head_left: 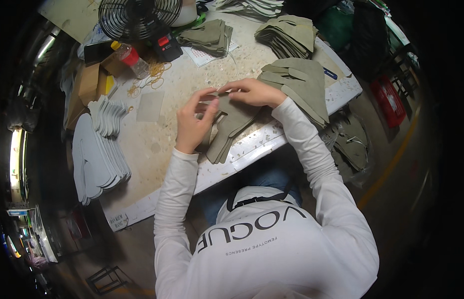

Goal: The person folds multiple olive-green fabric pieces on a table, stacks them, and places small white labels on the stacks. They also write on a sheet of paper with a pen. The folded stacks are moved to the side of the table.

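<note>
Both hands, left hand (192, 124) and right hand (254, 92), pinch the olive-green cut fabric pieces (232, 124); I'd square the edges before reaching for the 2 o'clock stack of matching olive fabric cutouts (301, 82).

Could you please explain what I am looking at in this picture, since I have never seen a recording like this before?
There is no machine here: a person in a white long-sleeved top works with two bare hands. The one picture comes from a wide fisheye camera worn on the person's head, looking down, so straight edges bend near the rim.

The left hand and the right hand both hold a small bundle of olive-green cut fabric pieces near the front edge of a worn worktable. More stacks of the same olive pieces lie to the right and further back. On the left is a fanned stack of pale grey cut pieces. At the back stand a black wire-guard fan, a small bottle with a red cap and loose yellow rubber bands.
</note>
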Motion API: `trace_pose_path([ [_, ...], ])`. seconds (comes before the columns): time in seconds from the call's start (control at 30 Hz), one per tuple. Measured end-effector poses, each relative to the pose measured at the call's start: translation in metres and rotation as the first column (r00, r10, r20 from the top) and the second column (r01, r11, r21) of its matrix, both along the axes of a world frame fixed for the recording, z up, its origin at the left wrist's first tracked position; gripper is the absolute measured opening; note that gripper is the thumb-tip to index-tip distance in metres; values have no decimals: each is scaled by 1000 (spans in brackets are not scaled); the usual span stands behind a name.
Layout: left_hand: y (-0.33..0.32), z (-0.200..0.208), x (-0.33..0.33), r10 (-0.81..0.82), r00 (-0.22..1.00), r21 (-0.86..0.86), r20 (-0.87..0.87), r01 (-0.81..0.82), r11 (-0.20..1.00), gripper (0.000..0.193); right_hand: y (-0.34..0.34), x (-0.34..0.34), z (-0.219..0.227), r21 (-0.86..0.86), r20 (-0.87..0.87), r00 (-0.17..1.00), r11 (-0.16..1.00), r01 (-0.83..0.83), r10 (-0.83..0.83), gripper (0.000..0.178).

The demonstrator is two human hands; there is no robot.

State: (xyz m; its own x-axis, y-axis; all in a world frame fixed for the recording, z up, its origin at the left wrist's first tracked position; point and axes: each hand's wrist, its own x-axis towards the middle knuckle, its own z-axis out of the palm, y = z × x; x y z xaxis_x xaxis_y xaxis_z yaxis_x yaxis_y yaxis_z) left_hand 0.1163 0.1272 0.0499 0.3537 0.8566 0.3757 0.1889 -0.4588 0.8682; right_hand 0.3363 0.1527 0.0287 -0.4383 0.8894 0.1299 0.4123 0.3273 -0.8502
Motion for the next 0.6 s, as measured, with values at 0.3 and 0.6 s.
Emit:
trace_pose_path([
  [0.3, 13, -3, -20, 57, 987, -75, 150, -46, 996, 26, -57, 2, 77, 408, 84, 980, 904, 131, -180, 44],
  [0.6, -1, -11, 1, -3, 1000, -9, -31, 3, 1000, 13, -117, 118, 34, 30, -337, 610, 639, 769, -717, 41],
])
